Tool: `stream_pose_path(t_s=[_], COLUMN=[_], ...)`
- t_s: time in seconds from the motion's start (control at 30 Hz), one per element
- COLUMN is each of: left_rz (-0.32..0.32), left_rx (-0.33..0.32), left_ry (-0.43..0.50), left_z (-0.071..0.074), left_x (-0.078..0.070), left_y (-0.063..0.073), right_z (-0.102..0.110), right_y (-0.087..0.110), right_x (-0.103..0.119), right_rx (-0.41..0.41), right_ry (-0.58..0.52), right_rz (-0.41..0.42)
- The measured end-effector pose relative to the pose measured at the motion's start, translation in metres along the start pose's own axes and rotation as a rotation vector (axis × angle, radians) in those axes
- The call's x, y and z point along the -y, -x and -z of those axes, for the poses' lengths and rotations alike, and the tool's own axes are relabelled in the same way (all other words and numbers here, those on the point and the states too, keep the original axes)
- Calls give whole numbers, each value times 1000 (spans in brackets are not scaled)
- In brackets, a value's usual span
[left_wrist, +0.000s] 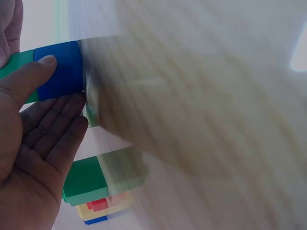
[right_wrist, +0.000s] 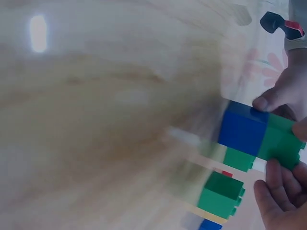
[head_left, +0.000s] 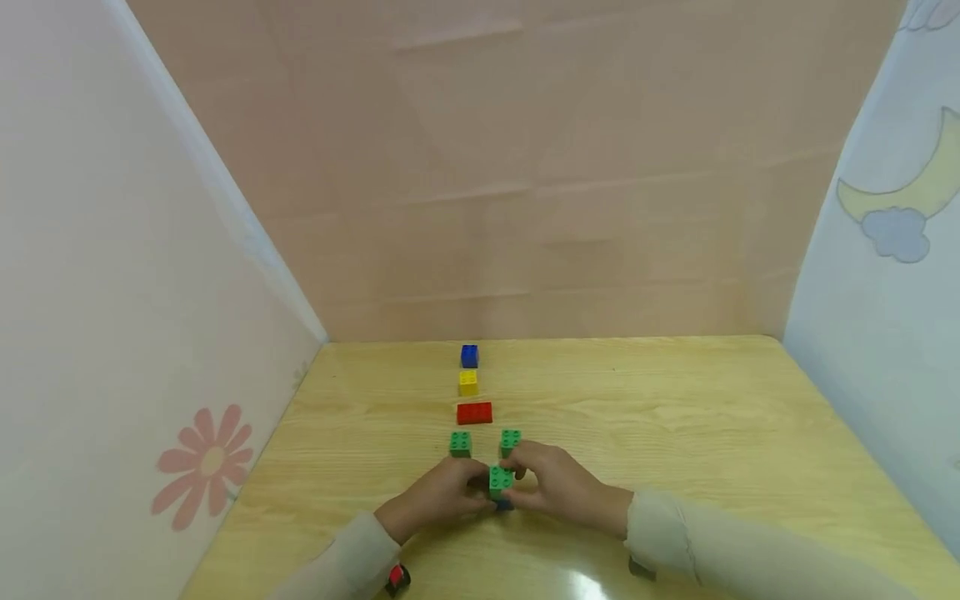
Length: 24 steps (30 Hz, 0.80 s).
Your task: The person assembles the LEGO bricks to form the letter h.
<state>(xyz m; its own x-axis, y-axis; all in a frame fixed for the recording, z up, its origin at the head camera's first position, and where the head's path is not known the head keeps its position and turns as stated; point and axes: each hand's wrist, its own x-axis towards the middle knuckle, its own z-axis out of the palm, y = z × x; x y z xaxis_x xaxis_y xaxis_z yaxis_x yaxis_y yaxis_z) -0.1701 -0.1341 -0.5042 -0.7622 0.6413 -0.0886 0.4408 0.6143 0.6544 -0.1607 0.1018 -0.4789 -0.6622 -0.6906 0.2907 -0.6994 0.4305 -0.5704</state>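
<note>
In front of me a green brick point(head_left: 500, 480) sits on top of a blue brick point(left_wrist: 62, 74), and the two make an upright stack on the table. My left hand point(head_left: 444, 496) holds the blue brick low down, its thumb on one face and its fingers along the opposite side. From the right, my right hand point(head_left: 558, 486) pinches the green brick between thumb and fingers. Side by side just beyond the hands are two more green bricks, a left one point(head_left: 461, 444) and a right one point(head_left: 511, 438), which my right fingers partly overlap in the head view.
Farther back, a flat red brick point(head_left: 475, 413), a yellow brick point(head_left: 468, 383) and a blue brick point(head_left: 469, 357) form a line on the wooden table point(head_left: 675, 417). Walls enclose the table at the left, right and back. A black-and-red device point(head_left: 397, 577) is at my left wrist.
</note>
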Motion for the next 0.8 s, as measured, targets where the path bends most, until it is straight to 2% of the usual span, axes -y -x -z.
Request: stream_pose_path(t_s=[0.2, 0.4, 0.63, 0.8], left_rz=[6, -5, -2, 39], left_rx=[-7, -1, -10, -5], left_ry=[-3, -26, -47, -69], left_z=[-2, -2, 1, 6], left_x=[-4, -3, -4, -2], left_y=[0, 0, 6, 11], right_z=[-1, 0, 3, 6], right_y=[4, 6, 10, 10], right_x=[-3, -6, -8, -16], right_rx=[-39, -42, -55, -108], right_ry=[33, -6, -37, -36], right_rz=[26, 28, -52, -81])
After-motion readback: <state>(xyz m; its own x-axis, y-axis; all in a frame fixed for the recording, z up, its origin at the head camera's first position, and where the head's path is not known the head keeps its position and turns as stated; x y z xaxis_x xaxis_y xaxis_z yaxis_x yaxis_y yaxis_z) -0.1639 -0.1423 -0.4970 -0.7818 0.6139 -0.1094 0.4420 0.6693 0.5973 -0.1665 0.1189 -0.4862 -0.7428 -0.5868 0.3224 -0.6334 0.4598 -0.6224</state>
